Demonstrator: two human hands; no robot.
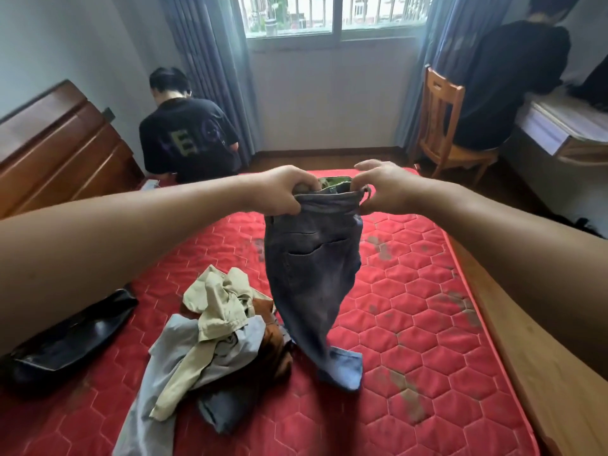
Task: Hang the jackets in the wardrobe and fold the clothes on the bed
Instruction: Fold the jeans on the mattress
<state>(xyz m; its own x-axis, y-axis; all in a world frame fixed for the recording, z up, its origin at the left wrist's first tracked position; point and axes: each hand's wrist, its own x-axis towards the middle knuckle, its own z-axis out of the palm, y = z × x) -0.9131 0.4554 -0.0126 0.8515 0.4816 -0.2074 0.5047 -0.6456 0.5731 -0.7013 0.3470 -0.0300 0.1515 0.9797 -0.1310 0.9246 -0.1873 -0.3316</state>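
Both forearms stretch out ahead of me, and at the end of them my left hand [283, 192] and right hand [385, 189] have the dark grey-blue denim trousers [312, 268] by the waistband. Left hand: fingers curled over the band's left end, thumb clamped on the front. Right hand: thumb and a finger pinching the right end by a belt loop, the other fingers loose above it.

The trousers hang straight down between and below my hands, back pocket facing me, and the pale-blue cuff at the bottom touches the red quilted mattress [411, 307].

Down and left of my grip, just beside the hanging leg, sits a crumpled heap. A beige cotton garment [217, 301] is on top, a pale grey garment [171, 357] sprawls under it toward me, and a rust-brown garment [273, 343] is tucked against the trouser leg. Further left, under my left forearm, a glossy black leather-look garment [72, 337] lies on the mattress, apart from the heap.

Below my right forearm runs the light wooden bed frame [526, 357]. Beyond my left hand a person in a black printed T-shirt [187, 139] sits with back turned, near the dark wooden headboard [59, 139]. Beyond my right hand another person in black [500, 83] sits on a wooden chair [441, 116]. Straight ahead above my grip is the barred window [332, 14].
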